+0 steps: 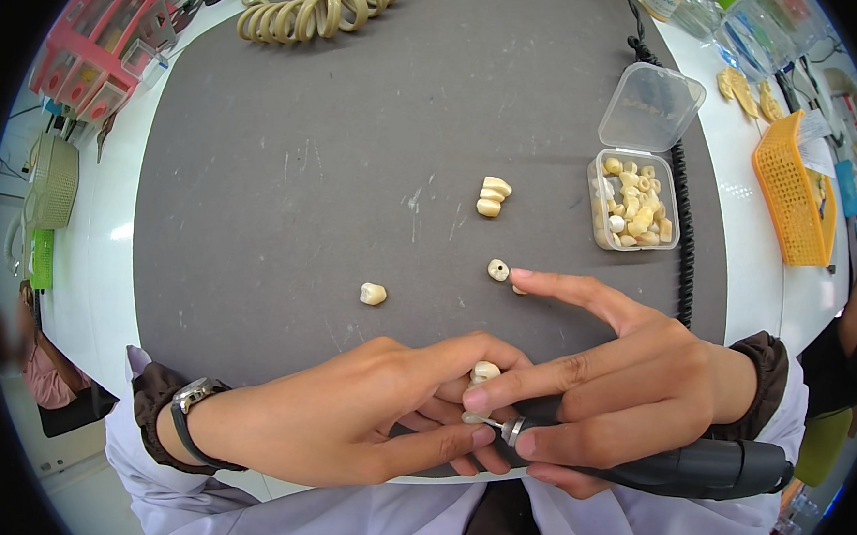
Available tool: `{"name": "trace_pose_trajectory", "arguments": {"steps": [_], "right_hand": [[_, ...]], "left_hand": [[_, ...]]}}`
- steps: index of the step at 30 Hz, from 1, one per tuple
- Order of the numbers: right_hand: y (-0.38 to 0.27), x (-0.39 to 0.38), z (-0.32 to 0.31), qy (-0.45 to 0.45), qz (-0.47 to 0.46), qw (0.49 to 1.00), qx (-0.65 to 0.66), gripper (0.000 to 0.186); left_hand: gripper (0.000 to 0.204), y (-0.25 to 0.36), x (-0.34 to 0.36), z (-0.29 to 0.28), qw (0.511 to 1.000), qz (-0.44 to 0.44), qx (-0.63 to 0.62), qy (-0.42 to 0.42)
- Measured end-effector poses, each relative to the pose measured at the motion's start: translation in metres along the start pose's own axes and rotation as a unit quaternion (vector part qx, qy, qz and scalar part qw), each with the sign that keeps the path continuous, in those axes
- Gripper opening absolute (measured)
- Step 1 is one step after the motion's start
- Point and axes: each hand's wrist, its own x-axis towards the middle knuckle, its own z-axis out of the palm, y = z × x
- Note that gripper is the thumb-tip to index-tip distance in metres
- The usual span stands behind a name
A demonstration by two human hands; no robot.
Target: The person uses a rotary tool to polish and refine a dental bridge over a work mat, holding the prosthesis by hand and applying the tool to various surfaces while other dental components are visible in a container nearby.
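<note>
Between the fingers of my left hand [373, 410] is a cream-coloured tooth crown [484, 371], partly covered by fingers. My right hand [645, 385] grips a black rotary handpiece [709, 466] with a metal collar and a small pale tip [476, 418]. That tip is close below the crown; whether they touch I cannot tell. My right index finger stretches forward, its end beside a loose crown with a dark hole [498, 269]. Another small piece [518, 290] peeks out under that finger. Farther left lies a single crown [373, 294], and beyond is a joined group of crowns [493, 196].
A clear lidded box [631, 241], standing open, holds many tooth pieces at right, beside a black coiled cord [683, 232]. A beige coiled hose [316, 16] lies at the far edge. Yellow basket [786, 189] and pink drawers [92, 32] flank the grey mat [259, 181]. Other people sit at both sides.
</note>
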Motion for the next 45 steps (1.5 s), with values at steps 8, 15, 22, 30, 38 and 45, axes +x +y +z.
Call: {"name": "trace_pose_trajectory", "arguments": {"steps": [8,15,22,30,38,45], "right_hand": [[-0.0009,0.0004,-0.0014,-0.006,0.005,1.0,0.004,0.006],[-0.0016,0.0018,-0.0023,-0.005,0.002,1.0,0.001,0.006],[-0.002,0.0011,-0.0006,-0.004,0.003,1.0,-0.004,0.006],[-0.001,0.0013,-0.0008,-0.005,-0.004,1.0,-0.005,0.006],[-0.0012,0.0015,-0.0013,-0.009,-0.003,1.0,-0.007,0.006],[-0.0009,0.0014,-0.0012,-0.005,-0.007,1.0,-0.005,0.007]], "left_hand": [[0.039,0.0004,-0.0002,-0.0002,1.0,-0.001,0.001,0.0],[0.04,-0.0016,-0.0005,0.0,1.0,0.004,-0.004,0.0],[0.039,0.0001,-0.0008,-0.0002,1.0,-0.009,-0.01,-0.004],[0.038,0.0005,-0.0011,-0.0004,1.0,-0.003,-0.004,-0.004],[0.038,-0.0002,-0.0006,-0.0006,1.0,0.005,0.003,-0.005],[0.037,0.0007,-0.0006,-0.0005,1.0,0.004,0.002,-0.007]]}}
